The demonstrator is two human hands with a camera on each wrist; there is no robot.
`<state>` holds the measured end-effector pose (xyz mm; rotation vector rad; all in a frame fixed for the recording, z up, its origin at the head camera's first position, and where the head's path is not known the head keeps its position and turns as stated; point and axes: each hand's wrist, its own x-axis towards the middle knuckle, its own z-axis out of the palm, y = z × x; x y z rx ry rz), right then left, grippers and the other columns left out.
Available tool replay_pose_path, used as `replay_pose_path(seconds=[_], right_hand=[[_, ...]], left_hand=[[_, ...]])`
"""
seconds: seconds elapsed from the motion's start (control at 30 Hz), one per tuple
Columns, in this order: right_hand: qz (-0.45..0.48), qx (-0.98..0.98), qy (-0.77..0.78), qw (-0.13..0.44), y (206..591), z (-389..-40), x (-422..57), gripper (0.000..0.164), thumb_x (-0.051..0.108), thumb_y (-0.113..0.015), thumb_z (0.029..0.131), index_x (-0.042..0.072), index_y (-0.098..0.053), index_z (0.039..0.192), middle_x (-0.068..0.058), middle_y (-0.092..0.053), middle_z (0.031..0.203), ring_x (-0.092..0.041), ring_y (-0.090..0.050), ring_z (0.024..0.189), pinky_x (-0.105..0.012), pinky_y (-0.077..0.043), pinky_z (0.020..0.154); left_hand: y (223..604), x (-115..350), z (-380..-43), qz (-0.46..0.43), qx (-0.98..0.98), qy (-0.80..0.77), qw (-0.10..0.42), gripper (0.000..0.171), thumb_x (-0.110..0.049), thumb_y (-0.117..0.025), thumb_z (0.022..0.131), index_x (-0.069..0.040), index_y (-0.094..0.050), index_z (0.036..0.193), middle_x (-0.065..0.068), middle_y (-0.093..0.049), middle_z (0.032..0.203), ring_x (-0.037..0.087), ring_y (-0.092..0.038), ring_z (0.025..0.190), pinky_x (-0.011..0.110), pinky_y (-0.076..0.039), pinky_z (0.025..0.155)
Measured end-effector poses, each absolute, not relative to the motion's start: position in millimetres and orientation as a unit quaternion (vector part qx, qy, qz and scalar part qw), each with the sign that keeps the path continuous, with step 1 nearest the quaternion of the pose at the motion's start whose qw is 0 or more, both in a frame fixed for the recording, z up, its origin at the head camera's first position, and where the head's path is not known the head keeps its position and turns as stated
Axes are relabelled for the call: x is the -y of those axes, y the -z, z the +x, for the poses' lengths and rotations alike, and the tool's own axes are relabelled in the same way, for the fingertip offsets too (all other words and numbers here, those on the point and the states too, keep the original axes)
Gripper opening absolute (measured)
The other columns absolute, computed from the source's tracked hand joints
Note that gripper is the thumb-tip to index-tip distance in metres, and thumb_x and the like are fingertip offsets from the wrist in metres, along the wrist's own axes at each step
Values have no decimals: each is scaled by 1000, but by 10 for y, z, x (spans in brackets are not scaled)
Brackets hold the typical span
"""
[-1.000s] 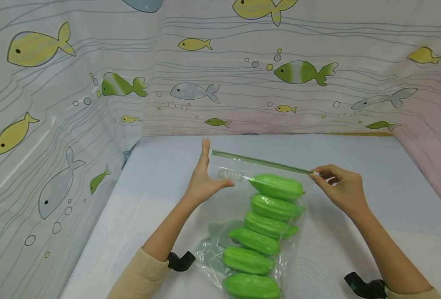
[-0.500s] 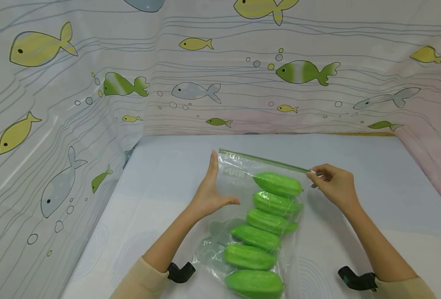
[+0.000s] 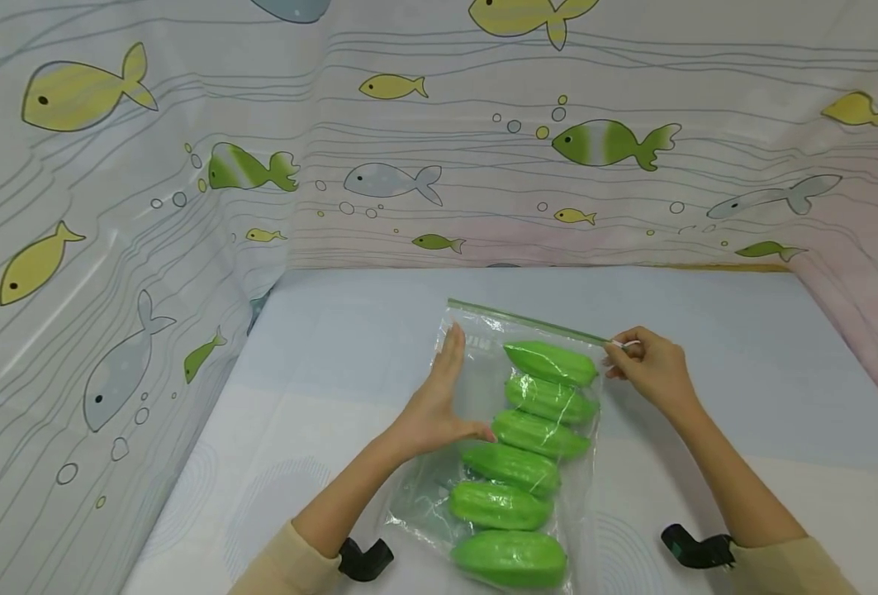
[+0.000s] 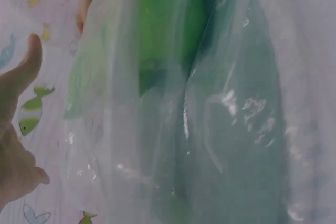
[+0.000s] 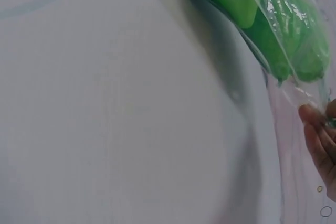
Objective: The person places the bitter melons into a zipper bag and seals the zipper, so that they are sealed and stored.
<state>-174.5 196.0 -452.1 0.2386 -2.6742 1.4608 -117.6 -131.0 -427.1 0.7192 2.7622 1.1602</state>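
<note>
A clear zip bag [image 3: 476, 388] with a green zip strip along its top edge lies on the table, tilted a little. Inside it, several bright green, ridged, cucumber-like vegetables [image 3: 533, 435] are stacked in a column. My right hand [image 3: 650, 369] pinches the zip strip's right end between thumb and fingers; the right wrist view shows the fingertips [image 5: 310, 113] at the bag's corner. Over the bag's left side, my left hand [image 3: 434, 409] is spread, fingers straight and thumb pointing at the vegetables. In the left wrist view the bag's film [image 4: 231, 129] fills most of the picture.
The table [image 3: 320, 330] has a pale cloth with ring patterns. Curtains printed with fish [image 3: 598, 143] stand behind it and at the left. Black wrist mounts [image 3: 364, 560] sit at both cuffs.
My left hand has moved right and toward me, from beside the bag's top corner to over its left side. My right hand has shifted slightly left, still pinching the strip's end.
</note>
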Motion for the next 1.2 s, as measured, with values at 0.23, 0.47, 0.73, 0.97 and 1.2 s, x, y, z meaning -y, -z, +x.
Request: replay_pose_path(seconds=[0.23,0.47,0.73,0.97,1.2], right_hand=[[71,875,-478,37,4581,-1788,-1949,28,19,-61,96,-8,-57,103,-19,-71,81,-31,-70,67,-34,-57,58],[60,878,-473,41,4631,-1821,-1956,27,16,-61,96,-9,-57,104,-21,-70,82,-29,-70,66,-31,-57,57],[27,874,-484,34,4648,-1863,-1970,33,23,-60,97,-8,-58,107,-20,-71,84,-25,-71,69,-29,-57,60],[38,866,-497,38,4671,-1953,-1969,38,26,-59,97,-9,-57,110,-24,-70,88,-27,-71,71,-30,-57,61],[26,867,-496,32,4666,-2033,-1946,38,28,-59,97,-5,-57,116,-24,-70,93,-24,-71,70,-29,-57,60]], left_hand=[[4363,1143,-883,315,-909,-270,46,148,-55,-86,56,-1,14,150,14,18,157,26,11,145,54,-4,114],[4446,992,-611,363,-906,-210,60,151,-66,-82,52,4,9,151,22,14,157,32,6,145,55,-8,113],[4459,940,-513,381,-904,-186,53,152,-67,-82,50,3,7,151,27,9,156,35,2,145,57,-12,112],[4483,944,-527,378,-901,-203,57,147,-62,-83,54,2,7,152,24,13,156,32,7,145,57,-9,112],[4491,923,-554,377,-903,-197,56,140,-61,-81,61,2,5,152,22,14,156,31,6,145,56,-10,113]])
